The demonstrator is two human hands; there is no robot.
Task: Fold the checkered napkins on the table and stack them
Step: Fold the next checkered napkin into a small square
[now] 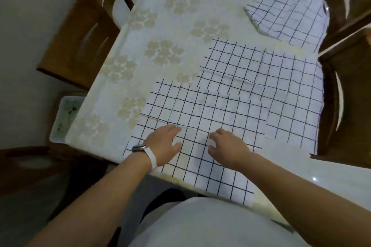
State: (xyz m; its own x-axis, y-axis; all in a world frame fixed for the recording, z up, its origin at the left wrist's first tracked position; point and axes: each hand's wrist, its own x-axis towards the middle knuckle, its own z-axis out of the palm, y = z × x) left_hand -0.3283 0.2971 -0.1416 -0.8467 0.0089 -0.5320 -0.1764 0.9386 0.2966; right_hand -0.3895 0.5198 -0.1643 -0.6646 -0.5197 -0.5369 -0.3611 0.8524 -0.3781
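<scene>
A white tub [64, 118] is seen at far left, below the edge of the counter [160, 26], which is covered with a flowered cloth. The left hand [164, 144], with a wristwatch [140, 148] worn above it, is laid flat on the nearest checkered napkin [200, 110] with fingers straight, judged to pin and smooth the cloth before a fold. That napkin is spread unfolded at the near edge, its lower part hung over the rim. The right hand [228, 146] is set near the left on the same napkin, fingers bent with tips on the fabric; whether a crease is pinched cannot be told. Both forearms are stretched forward from the body. Further right a second napkin [261, 78] is spread flat, its near edge met or overlapped by the first, and a third, rumpled napkin [287, 16] is left at the far right, so nothing is judged stacked yet.
</scene>
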